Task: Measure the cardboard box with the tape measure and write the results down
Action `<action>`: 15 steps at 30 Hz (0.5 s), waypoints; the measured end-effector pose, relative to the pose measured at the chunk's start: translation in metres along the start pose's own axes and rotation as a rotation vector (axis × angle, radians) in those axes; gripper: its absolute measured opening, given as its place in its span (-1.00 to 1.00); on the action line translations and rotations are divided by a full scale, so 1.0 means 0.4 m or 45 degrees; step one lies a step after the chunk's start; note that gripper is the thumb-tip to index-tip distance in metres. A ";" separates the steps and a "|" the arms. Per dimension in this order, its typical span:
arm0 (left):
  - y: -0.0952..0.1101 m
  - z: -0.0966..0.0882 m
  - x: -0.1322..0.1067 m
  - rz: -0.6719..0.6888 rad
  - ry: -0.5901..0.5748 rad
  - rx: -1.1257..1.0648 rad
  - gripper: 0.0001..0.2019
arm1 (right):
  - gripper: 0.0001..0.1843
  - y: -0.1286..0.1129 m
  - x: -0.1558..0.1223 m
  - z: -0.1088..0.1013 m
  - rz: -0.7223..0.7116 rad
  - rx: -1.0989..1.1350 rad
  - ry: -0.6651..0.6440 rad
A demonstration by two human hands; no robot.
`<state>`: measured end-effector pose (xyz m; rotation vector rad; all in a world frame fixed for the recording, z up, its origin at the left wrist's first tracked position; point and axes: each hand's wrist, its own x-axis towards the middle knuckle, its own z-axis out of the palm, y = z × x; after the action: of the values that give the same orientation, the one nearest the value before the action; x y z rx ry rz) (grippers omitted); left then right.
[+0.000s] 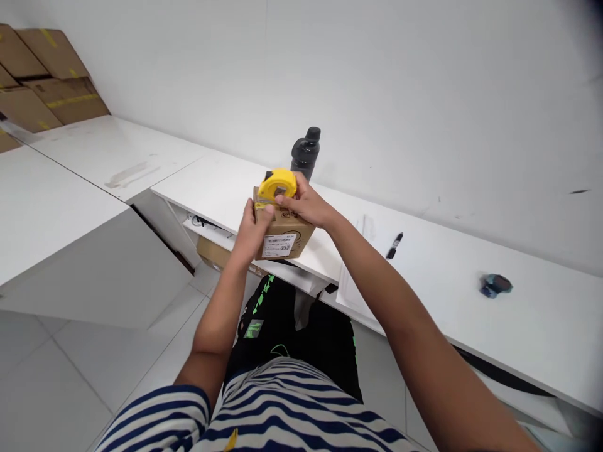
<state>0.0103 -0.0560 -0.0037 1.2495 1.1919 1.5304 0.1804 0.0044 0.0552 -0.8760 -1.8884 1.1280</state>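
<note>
A small cardboard box [284,235] with a white barcode label is held up in front of me, above the white desk's [226,188] front edge. My left hand [251,227] grips the box's left side, thumb on its top edge. My right hand [306,202] is closed on a yellow tape measure [277,184] that it presses against the top of the box, with a short length of yellow tape drawn along the box's upper edge towards my left thumb.
A black water bottle [306,152] stands on the desk behind the box. A black pen [394,245] lies on sheets of paper [360,276] to the right, and a small blue-grey object [494,285] farther right. Cardboard boxes [44,78] are stacked at the far left.
</note>
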 end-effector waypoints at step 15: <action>0.006 0.024 0.038 -0.003 -0.191 -0.159 -0.30 | -0.53 -0.021 0.020 -0.013 0.062 -0.316 -0.045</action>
<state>0.0168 -0.0403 0.0024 1.2557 0.9862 1.4587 0.1796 0.0098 0.0665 -1.0486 -2.0770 0.9555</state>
